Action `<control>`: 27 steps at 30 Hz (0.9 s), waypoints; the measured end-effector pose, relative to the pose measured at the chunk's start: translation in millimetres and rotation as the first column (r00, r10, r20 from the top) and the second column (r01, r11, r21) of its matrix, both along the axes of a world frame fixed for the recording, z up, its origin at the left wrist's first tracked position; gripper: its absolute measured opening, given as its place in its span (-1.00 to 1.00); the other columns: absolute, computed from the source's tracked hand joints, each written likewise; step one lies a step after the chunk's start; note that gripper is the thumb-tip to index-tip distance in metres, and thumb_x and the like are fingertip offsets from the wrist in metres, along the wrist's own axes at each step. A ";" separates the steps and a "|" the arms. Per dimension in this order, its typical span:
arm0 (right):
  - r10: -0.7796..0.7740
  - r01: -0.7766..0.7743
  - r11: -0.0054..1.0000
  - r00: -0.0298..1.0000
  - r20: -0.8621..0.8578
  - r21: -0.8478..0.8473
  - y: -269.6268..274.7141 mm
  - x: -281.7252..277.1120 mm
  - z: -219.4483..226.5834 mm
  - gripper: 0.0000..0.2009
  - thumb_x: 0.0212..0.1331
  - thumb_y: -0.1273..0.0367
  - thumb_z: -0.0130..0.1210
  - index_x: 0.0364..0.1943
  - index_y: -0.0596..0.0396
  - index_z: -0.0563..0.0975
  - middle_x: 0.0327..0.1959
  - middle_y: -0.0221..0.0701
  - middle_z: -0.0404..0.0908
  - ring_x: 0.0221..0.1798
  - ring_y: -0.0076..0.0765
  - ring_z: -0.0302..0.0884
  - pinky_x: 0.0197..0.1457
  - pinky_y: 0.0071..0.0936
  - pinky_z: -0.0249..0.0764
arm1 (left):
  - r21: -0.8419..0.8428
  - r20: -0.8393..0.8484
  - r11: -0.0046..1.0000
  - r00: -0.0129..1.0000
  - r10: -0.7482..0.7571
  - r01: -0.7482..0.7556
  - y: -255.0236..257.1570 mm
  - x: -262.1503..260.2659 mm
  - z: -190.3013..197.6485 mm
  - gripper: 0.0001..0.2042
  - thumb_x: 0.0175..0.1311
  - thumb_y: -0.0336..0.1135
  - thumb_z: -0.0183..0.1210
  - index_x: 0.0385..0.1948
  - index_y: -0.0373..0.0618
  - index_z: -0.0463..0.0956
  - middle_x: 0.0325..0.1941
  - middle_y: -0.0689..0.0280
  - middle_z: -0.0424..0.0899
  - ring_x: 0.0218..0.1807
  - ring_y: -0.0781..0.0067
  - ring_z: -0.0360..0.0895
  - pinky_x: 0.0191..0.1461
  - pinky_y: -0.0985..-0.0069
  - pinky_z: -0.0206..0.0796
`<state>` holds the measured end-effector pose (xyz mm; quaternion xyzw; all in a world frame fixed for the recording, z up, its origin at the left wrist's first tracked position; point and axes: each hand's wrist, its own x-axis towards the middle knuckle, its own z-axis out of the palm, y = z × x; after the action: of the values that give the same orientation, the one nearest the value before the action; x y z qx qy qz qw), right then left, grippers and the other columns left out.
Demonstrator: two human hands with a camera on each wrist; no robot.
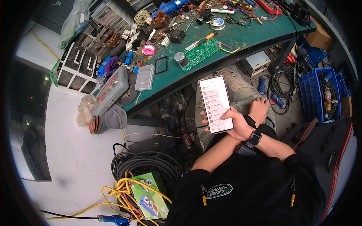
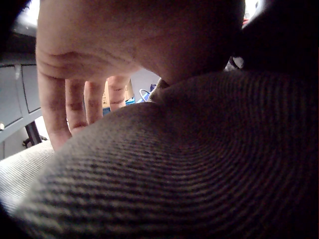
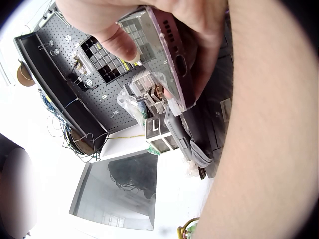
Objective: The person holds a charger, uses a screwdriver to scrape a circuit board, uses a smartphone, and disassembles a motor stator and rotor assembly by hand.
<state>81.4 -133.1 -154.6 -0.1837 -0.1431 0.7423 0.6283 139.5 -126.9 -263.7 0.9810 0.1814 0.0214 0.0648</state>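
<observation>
A smartphone (image 1: 213, 101) with a lit white screen showing a list of entries is upright over my lap. My right hand (image 1: 240, 126) grips it by its lower part, the thumb over the screen and fingertips showing past the far edge. In the right wrist view, the phone's edge (image 3: 174, 59) with its port shows between thumb and fingers. My left hand (image 1: 259, 110) rests on the knee of the torn jeans (image 1: 234, 84), the forearms crossing at the wrists. The left wrist view shows its fingers (image 2: 75, 102) hanging loosely over the striped-looking fabric.
Ahead, the green workbench (image 1: 249, 35) bears a circuit board (image 1: 201, 54), a solder spool (image 1: 217, 23), a clear plastic box (image 1: 144, 77) and many loose parts. Coiled black cable (image 1: 151, 160) and a green box (image 1: 151, 196) lie at left, a blue crate (image 1: 307, 88) at right.
</observation>
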 end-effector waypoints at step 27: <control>0.010 -0.009 1.000 0.999 0.040 -0.021 -0.1 -0.5 -1.3 -0.33 0.04 0.45 -0.12 0.37 0.18 0.12 0.18 0.06 0.42 0.12 0.10 0.51 0.14 0.05 0.53 | -0.004 -0.014 1.000 1.000 0.001 -0.001 -0.5 1.0 -1.8 -0.43 -0.11 -0.07 0.43 -0.07 -0.11 0.42 -0.13 0.20 0.53 -0.05 0.24 0.54 -0.11 0.40 0.47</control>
<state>80.8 -133.3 -155.9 -0.2044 -0.1488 0.7430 0.6197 140.5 -127.4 -265.5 0.9809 0.1825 0.0141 0.0652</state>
